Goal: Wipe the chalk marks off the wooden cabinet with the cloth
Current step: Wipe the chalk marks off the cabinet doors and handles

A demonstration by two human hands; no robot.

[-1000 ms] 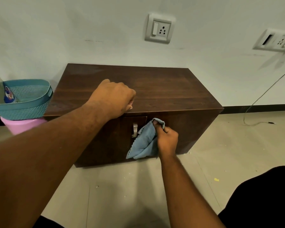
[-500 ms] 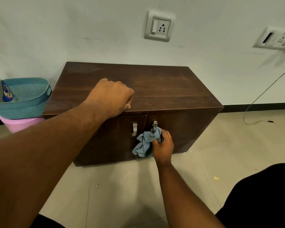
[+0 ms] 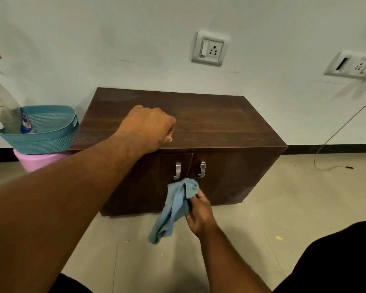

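Spray bottle stands in the basket just left of the cabinet. Your left hand rests on cabinet top nr front edge, fingers curled shut, holding nothing. Below the door handles, your right hand grips the cloth, which hangs in front of the doors.

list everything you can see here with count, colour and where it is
wooden cabinet: 1, dark brown, against the wall, centre
door handles: 2, silver, cabinet front, side by side
cloth: 1, light blue, hanging below the handles
basket: 1, teal, left of cabinet, on the tub
tub: 1, pink, under the basket
spray bottle: 1, clear with blue top, in the basket
wall sockets: 2, white, on the wall
cable: 1, grey, far right, trailing onto floor
left hand: 1, fist resting on cabinet top
right hand: 1, grip closed on the cloth
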